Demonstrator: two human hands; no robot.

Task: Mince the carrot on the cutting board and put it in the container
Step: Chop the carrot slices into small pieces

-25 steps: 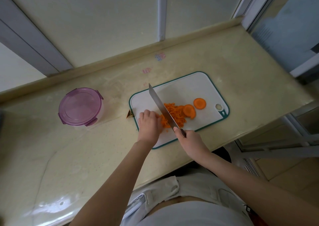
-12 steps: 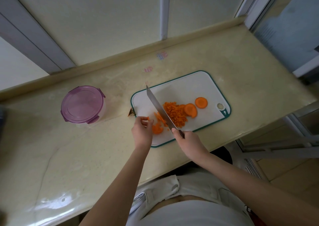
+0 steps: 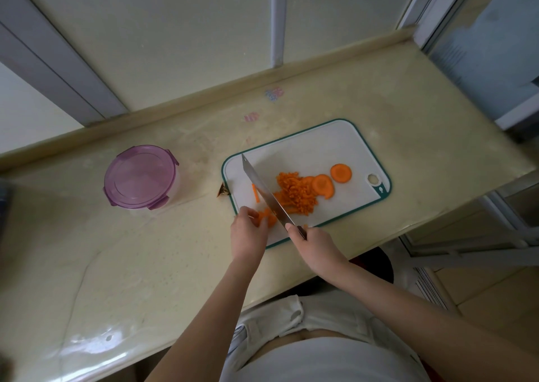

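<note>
A: Where to look for the carrot [image 3: 303, 190]?
B: All on the board [image 3: 320, 148]. In the middle, a minced pile [image 3: 294, 199], just right of the knife [image 3: 264, 190]. Past the pile, further right, round slices [image 3: 340, 173], not minced yet. Just left of the blade, one loose stick [image 3: 256, 193]. At the near left corner, a few strips [image 3: 267, 217].
A: And the left hand [image 3: 248, 232]?
B: Curled over the strips, pinching them down.
A: The right hand [image 3: 316, 246]?
B: Wrapped tight round the knife handle, by the near rim of the board.
A: Which way to cut next?
B: Hard to say for sure. Blade slanting from near right up to far left, tip close to the far left corner. Strips right beside it, on its left side — so only a small shift left needed to reach them, most likely. Left hand nearest, right on top of them. Best to keep those fingertips tucked back, so close to the sharp edge.
A: Room to work?
B: Lots of bare board on the far side. Not much by the strips — near rim just beside them, easy to push bits off onto the counter [image 3: 116, 265].
A: And the container [image 3: 141, 177]?
B: Well off to the left, apart from the board, purple lid on top. Nearer the left hand. Lid to come off first, by the look of it. By the board's left rim, a tiny brown scrap [image 3: 223, 190].
</note>
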